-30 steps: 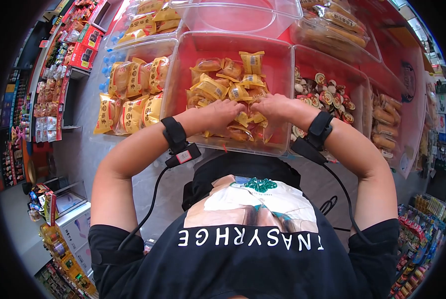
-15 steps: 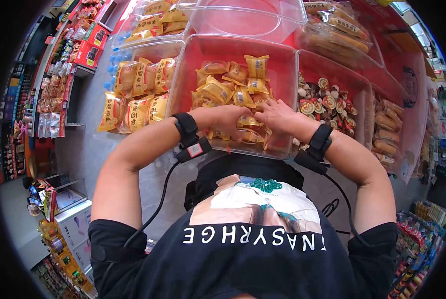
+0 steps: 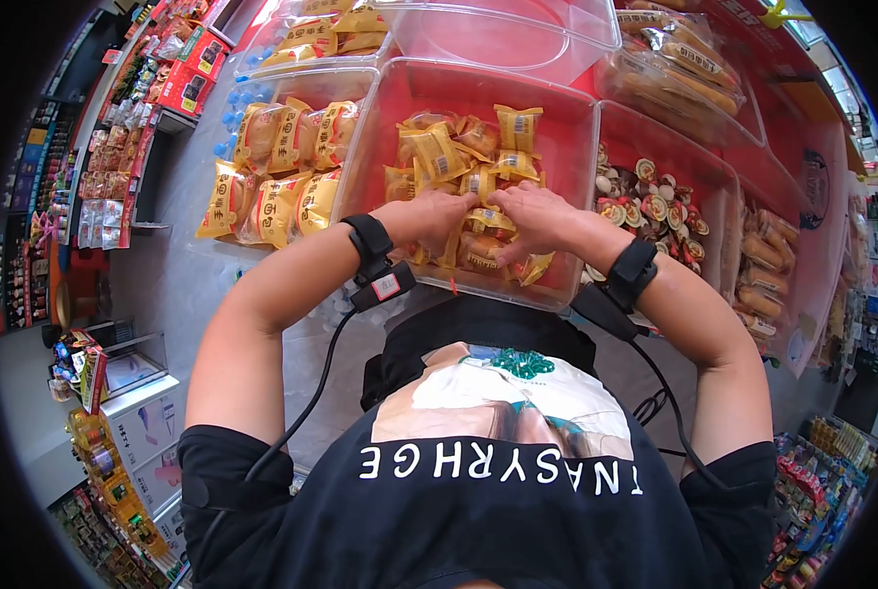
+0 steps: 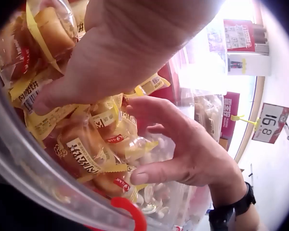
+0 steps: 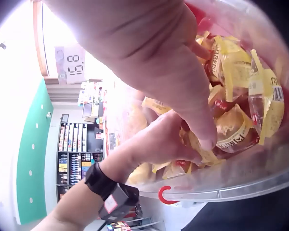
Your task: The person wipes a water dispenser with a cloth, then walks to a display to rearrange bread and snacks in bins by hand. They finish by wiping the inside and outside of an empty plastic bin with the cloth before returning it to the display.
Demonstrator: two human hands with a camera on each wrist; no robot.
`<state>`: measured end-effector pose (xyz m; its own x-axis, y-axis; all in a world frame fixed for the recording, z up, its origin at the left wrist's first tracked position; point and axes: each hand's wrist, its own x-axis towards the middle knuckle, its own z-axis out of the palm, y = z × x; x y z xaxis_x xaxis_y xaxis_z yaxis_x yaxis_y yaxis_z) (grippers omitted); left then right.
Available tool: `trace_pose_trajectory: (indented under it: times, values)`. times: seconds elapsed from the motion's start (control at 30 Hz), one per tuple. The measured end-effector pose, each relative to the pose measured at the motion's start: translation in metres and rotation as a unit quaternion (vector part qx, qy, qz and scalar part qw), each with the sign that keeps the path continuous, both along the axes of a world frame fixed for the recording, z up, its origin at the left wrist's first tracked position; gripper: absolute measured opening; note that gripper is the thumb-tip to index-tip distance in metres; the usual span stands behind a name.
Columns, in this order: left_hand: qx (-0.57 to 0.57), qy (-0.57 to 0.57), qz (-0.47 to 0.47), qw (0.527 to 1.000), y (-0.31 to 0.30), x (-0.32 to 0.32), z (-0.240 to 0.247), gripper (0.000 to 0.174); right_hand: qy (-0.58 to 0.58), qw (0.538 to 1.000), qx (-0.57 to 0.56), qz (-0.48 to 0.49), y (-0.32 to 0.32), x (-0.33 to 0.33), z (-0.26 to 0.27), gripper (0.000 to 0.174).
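Yellow-wrapped bread packs (image 3: pixel 483 250) lie heaped in a clear bin (image 3: pixel 586 187) with a red base. My left hand (image 3: pixel 437 218) reaches into the heap from the left. In the left wrist view its thumb touches a wrapper (image 4: pixel 53 122), and its other fingers are mostly hidden. Opposite it, close by, is my right hand (image 3: pixel 542 221); in the left wrist view this hand (image 4: pixel 188 149) has its thumb and fingers spread around packs, gripping none visibly. The right wrist view shows its thumb pointing down beside a bread pack (image 5: pixel 231 130).
Left of the bin is another with larger yellow bread packs (image 3: pixel 292 137). To the right stand a bin of small round-topped sweets (image 3: pixel 655 201) and one of long bread packs (image 3: pixel 763 245). A red hook (image 4: pixel 130 209) hangs on the near rim.
Both hands have stayed in the bin and shifted slightly among the packs. Some packs between and left of them have turned or moved. The head view has shifted a little.
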<state>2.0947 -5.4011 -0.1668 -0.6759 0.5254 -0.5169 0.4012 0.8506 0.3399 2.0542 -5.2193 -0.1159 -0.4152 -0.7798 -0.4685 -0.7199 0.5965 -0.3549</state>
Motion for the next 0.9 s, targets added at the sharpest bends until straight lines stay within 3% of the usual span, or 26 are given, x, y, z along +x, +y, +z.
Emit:
trace_pose_trajectory:
  times: [0.1, 0.17, 0.27, 0.4, 0.43, 0.5, 0.6, 0.67, 0.73, 0.77, 0.87, 0.9]
  values:
    - [0.045, 0.021, -0.038, 0.998, -0.011, -0.002, 0.002, 0.075, -0.022, 0.996, -0.085, 0.014, -0.011, 0.004, -0.030, 0.065]
    - [0.040, -0.034, -0.068, 0.996, -0.018, -0.006, 0.023, 0.061, -0.013, 0.999, -0.012, 0.047, -0.021, 0.006, -0.031, 0.063]
    - [0.087, -0.079, 0.030, 0.993, -0.037, -0.009, 0.035, 0.045, 0.011, 0.995, -0.002, 0.100, -0.023, 0.008, -0.025, 0.060]
    - [0.149, 0.076, 0.140, 0.976, -0.042, 0.011, 0.025, 0.039, 0.034, 0.997, -0.003, 0.065, -0.020, 0.004, -0.033, 0.062]
    - [0.162, 0.065, 0.150, 0.973, -0.042, 0.017, 0.018, 0.037, 0.012, 0.998, 0.001, 0.057, -0.020, -0.001, -0.031, 0.063]
    - [0.147, 0.064, 0.131, 0.978, -0.042, 0.018, 0.023, 0.038, -0.038, 0.999, 0.008, 0.038, -0.022, -0.008, -0.014, 0.066]
    - [0.127, 0.022, 0.117, 0.985, -0.041, 0.014, 0.024, 0.043, -0.066, 0.992, -0.108, -0.009, -0.035, -0.003, -0.009, 0.071]
    - [0.130, 0.007, 0.080, 0.988, -0.045, 0.010, 0.019, 0.048, -0.087, 0.989, -0.111, -0.038, -0.050, 0.005, -0.011, 0.056]
    - [0.084, 0.087, 0.031, 0.992, -0.054, 0.015, 0.017, 0.055, -0.066, 0.991, -0.070, -0.089, -0.061, 0.014, -0.017, 0.049]
    - [0.061, 0.125, 0.007, 0.990, -0.060, 0.019, 0.016, 0.059, -0.012, 0.995, -0.050, -0.088, -0.065, 0.013, -0.030, 0.039]
    - [0.040, 0.176, 0.079, 0.980, -0.073, 0.023, 0.023, 0.059, -0.037, 0.995, -0.081, -0.041, -0.056, 0.007, -0.043, 0.044]
    - [0.024, 0.144, 0.066, 0.987, -0.074, 0.019, 0.020, 0.056, -0.024, 0.996, -0.079, -0.038, -0.056, 0.009, -0.042, 0.044]
